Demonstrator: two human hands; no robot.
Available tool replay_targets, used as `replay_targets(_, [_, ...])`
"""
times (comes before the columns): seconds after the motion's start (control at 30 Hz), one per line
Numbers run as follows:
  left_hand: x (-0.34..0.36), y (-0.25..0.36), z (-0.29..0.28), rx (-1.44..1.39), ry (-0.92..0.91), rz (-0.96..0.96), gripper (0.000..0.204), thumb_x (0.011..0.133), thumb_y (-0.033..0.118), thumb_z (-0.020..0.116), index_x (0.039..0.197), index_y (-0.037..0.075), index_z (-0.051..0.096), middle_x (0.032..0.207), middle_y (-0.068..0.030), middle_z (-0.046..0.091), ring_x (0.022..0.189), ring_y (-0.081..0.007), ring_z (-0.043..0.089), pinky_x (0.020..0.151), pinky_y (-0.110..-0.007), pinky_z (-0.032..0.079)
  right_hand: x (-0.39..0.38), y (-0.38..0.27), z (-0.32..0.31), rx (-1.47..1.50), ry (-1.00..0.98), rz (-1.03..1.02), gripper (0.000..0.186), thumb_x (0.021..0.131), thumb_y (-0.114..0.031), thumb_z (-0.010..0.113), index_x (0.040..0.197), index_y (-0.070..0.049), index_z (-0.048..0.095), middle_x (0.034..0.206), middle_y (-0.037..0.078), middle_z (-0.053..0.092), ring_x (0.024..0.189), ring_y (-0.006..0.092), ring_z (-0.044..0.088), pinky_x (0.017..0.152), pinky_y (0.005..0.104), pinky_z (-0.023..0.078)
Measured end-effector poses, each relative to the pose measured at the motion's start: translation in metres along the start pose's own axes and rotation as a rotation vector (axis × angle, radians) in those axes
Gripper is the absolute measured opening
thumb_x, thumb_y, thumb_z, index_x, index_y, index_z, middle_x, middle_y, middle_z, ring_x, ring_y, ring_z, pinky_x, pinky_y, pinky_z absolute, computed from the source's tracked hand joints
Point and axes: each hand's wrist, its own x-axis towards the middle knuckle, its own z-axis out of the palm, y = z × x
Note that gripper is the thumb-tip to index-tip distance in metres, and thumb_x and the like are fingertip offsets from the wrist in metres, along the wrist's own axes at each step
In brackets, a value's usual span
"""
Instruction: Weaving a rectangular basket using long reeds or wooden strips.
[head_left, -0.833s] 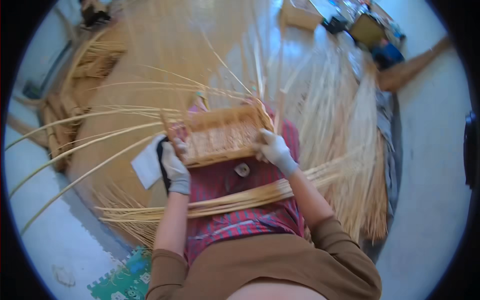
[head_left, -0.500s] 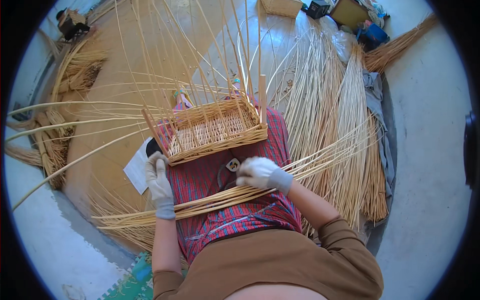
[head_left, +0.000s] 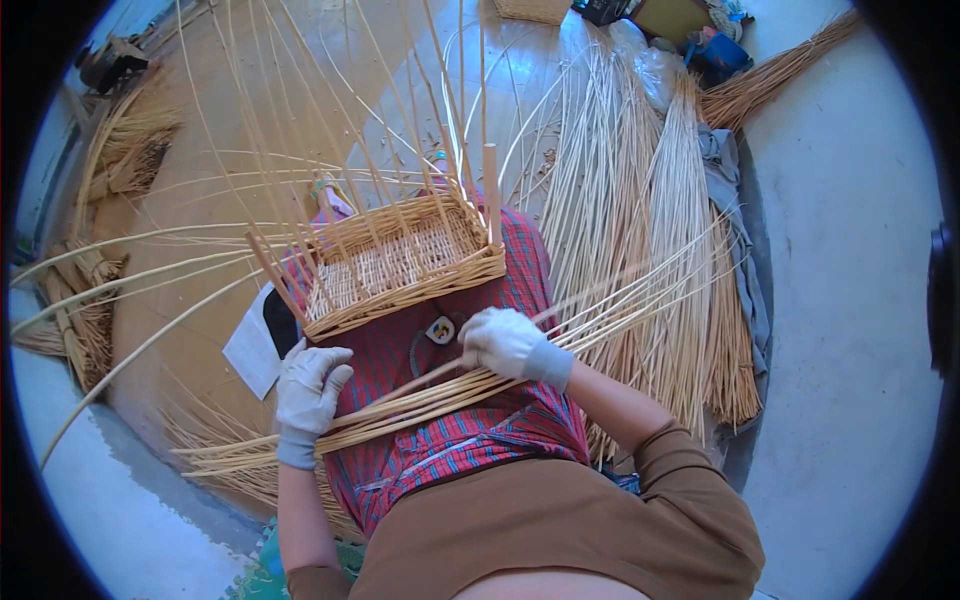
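A half-woven rectangular wicker basket (head_left: 400,265) with long upright stakes rests on my lap, over a red plaid cloth (head_left: 470,450). A bundle of pale willow rods (head_left: 400,410) lies across my thighs. My gloved right hand (head_left: 510,343) is closed on rods from that bundle just below the basket. My gloved left hand (head_left: 308,385) rests on the bundle's left part beside the basket's near left corner, fingers curled over the rods.
Large sheaves of long willow rods (head_left: 650,230) lie on the floor at right, beside a grey cloth (head_left: 735,220). More rod bundles (head_left: 90,290) sit at left. A white paper and a dark object (head_left: 262,335) lie left of my lap. Bags (head_left: 700,30) stand far back.
Both hands have left the basket's sides and dropped to the rod bundle across my lap. The view has tilted, so the basket sits higher and its stakes show.
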Motion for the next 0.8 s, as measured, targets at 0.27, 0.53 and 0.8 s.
replay_targets(0.27, [-0.019,-0.021,-0.016,0.222,0.103,-0.218,0.018,0.096,0.02,0.071,0.11,0.01,0.073,0.097,-0.01,0.073,0.098,-0.0305,0.07,0.094,-0.044,0.05,-0.013,0.07,-0.085,-0.482,0.7,0.2,0.012,0.088,-0.021,0.076,0.093,-0.011,0.072,0.086,0.009,0.069,0.086,0.0306,0.067,0.082,0.0422,0.053])
replay_targets(0.53, [0.041,0.043,0.045,-0.437,0.049,-0.202,0.011,0.098,0.012,0.068,0.106,0.006,0.073,0.095,-0.0125,0.073,0.091,-0.0246,0.072,0.083,-0.037,0.055,0.022,-0.004,-0.046,1.232,0.318,0.126,0.036,0.106,-0.016,0.062,0.138,-0.004,0.053,0.12,0.011,0.069,0.111,0.022,0.069,0.096,0.0379,0.058])
replay_targets(0.8, [0.108,0.037,0.054,0.143,0.127,-0.176,0.062,0.087,0.018,0.08,0.144,0.023,0.059,0.096,-0.011,0.072,0.086,-0.0297,0.072,0.079,-0.043,0.055,0.004,0.052,-0.068,0.983,0.914,0.29,0.015,0.106,-0.012,0.061,0.118,-0.004,0.056,0.106,0.014,0.072,0.097,0.0249,0.074,0.082,0.0361,0.066])
